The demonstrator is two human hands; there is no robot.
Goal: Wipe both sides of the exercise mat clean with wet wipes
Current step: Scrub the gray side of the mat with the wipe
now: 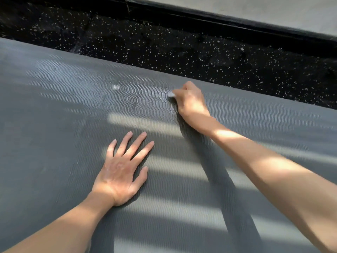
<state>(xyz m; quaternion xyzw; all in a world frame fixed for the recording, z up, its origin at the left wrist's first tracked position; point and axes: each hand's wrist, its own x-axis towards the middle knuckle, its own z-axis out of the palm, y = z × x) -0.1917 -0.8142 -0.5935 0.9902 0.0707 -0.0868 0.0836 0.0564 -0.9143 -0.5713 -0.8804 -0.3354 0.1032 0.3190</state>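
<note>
A grey exercise mat (pixel 63 110) with a fine wavy ribbed texture lies flat and fills most of the view. My left hand (pixel 122 170) rests on it palm down, fingers straight and spread. Farther out, near the mat's far edge, my right hand (pixel 191 101) is curled around a small white wet wipe (pixel 171 94) and presses it onto the mat. Only a corner of the wipe shows past the fingers. The mat surface just left of the wipe glistens as if wet.
Beyond the mat's far edge runs black speckled flooring (pixel 182 52), bounded by a black baseboard (pixel 218 22) and a pale wall (pixel 273 10) at the top right. A small pale speck (pixel 116 87) sits on the mat. Sun stripes cross the mat.
</note>
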